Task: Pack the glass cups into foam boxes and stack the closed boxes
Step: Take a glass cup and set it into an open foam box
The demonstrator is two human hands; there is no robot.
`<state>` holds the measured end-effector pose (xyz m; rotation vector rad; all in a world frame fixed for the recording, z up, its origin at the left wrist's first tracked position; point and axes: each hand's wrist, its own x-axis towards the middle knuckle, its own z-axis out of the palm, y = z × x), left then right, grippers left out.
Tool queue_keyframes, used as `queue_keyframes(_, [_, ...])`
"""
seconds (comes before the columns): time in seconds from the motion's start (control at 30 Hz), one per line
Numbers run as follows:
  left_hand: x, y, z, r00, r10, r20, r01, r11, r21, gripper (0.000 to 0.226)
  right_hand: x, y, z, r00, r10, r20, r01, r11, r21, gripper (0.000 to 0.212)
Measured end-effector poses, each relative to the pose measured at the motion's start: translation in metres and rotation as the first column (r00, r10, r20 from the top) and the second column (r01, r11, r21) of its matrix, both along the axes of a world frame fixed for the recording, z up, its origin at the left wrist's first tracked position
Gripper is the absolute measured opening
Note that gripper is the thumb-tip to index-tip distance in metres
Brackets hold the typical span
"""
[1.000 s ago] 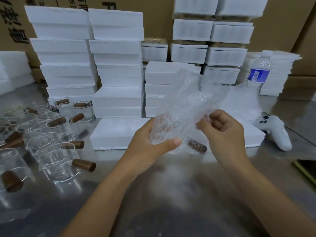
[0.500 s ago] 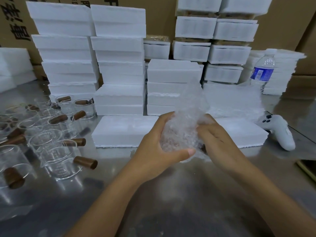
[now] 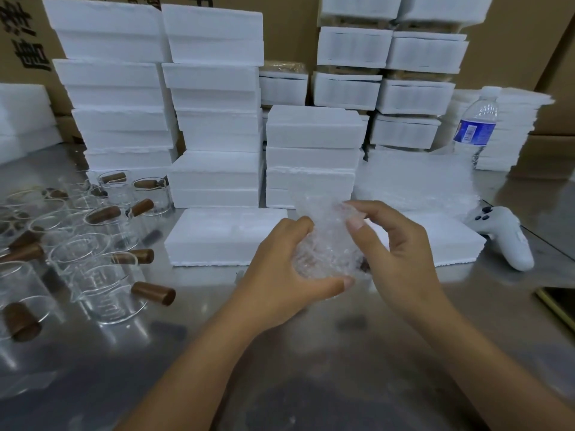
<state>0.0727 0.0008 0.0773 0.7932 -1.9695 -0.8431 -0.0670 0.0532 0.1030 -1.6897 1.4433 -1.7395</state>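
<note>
A glass cup wrapped in bubble wrap (image 3: 326,244) is held above the steel table (image 3: 311,353), in front of me. My left hand (image 3: 280,269) grips the bundle from the left and below. My right hand (image 3: 395,253) pinches the top edge of the wrap between thumb and fingers. The cup's brown wooden handle shows faintly through the wrap. A flat foam box (image 3: 224,234) lies just behind the hands. Several bare glass cups with wooden handles (image 3: 102,281) stand at the left.
Tall stacks of white foam boxes (image 3: 211,119) fill the back, against cardboard cartons. A sheet of bubble wrap (image 3: 417,178) lies behind the right hand. A water bottle (image 3: 476,126) and a white controller (image 3: 504,234) are at the right, a dark phone (image 3: 560,303) at the edge.
The loose sheet that stood up above the cup has been folded down round it. My right hand has moved from the side to the top of the bundle.
</note>
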Motion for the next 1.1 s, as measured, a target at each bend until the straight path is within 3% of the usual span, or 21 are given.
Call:
queue_keyframes(0.1, [-0.002,0.001,0.0,0.999,0.035,-0.01,-0.036,0.997,-0.072,0.058,0.001,-0.001,0.0,0.999,-0.044,0.0,0.044,0.997,0.059,0.008])
queue_keyframes(0.23, [-0.002,0.0,0.002,0.997,0.037,-0.067,-0.047,0.988,-0.149,0.071,-0.007,-0.003,0.001,0.998,0.023,0.062,-0.032,0.988,0.15,0.012])
queue_keyframes(0.33, [-0.001,0.0,0.001,0.999,0.043,0.007,-0.039,0.958,-0.285,0.074,-0.007,-0.006,-0.001,0.997,-0.055,-0.055,0.064,0.983,0.174,0.011])
queue_keyframes(0.4, [-0.002,0.0,-0.001,0.997,0.057,0.05,-0.037,0.942,-0.334,0.07,-0.007,-0.007,-0.001,0.982,-0.061,-0.177,0.097,0.974,0.206,0.023])
queue_keyframes(0.5, [-0.002,-0.001,-0.002,0.997,0.067,0.033,-0.053,0.944,-0.324,0.06,-0.008,-0.004,0.001,0.976,0.041,-0.212,0.01,0.971,0.237,0.019])
queue_keyframes(0.63, [0.002,-0.006,0.0,0.995,0.083,-0.047,-0.092,0.959,-0.268,0.048,-0.008,-0.005,0.002,0.995,0.003,-0.104,0.008,0.994,0.109,0.013])
queue_keyframes(0.77, [0.005,-0.008,0.0,0.994,0.102,-0.024,-0.105,0.956,-0.272,0.048,-0.008,-0.004,0.002,0.999,-0.049,-0.009,0.048,0.998,-0.044,0.002])
queue_keyframes(0.93, [0.002,-0.004,0.001,0.998,0.063,-0.016,-0.065,0.962,-0.265,0.044,-0.002,-0.003,-0.003,0.987,-0.056,-0.148,0.04,0.993,-0.109,0.011])
queue_keyframes(1.1, [-0.001,-0.005,0.002,0.994,0.064,-0.084,-0.082,0.969,-0.232,0.075,-0.003,-0.005,-0.002,0.958,-0.046,-0.284,0.015,0.994,-0.111,0.018])
